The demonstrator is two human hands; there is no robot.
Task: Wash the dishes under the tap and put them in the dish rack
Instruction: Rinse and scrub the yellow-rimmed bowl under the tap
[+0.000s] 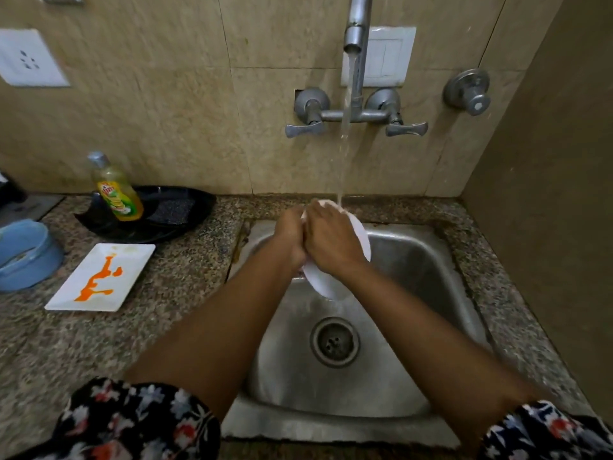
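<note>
So the round white ceramic plate (pixel 335 287) is up on edge over the stainless steel sink (pixel 414 260), top rim right under the water stream (pixel 345 144) from the grey wall-mounted tap (pixel 354 38). Left hand (pixel 290 237) is clamped on the plate's left edge, right hand (pixel 328 240) is spread flat over the face with fingers curled onto it, so both are hanging onto the same plate.

Handling-wise I'd guess it's stiff, fairly light, and slippery as anything when wet, plus it'll chip if it hits the steel. Best bet is pinching the rim with thumbs on the face, not palming the middle.

Most of the plate is buried under the hands, so I can't tell how clean it is. No dish rack anywhere in view. The white rectangular plate with orange sauce (pixel 99 277) still waits on the speckled granite counter (pixel 166 327), and the blue plastic bowl (pixel 26 254) is cut off at the left edge.
</note>
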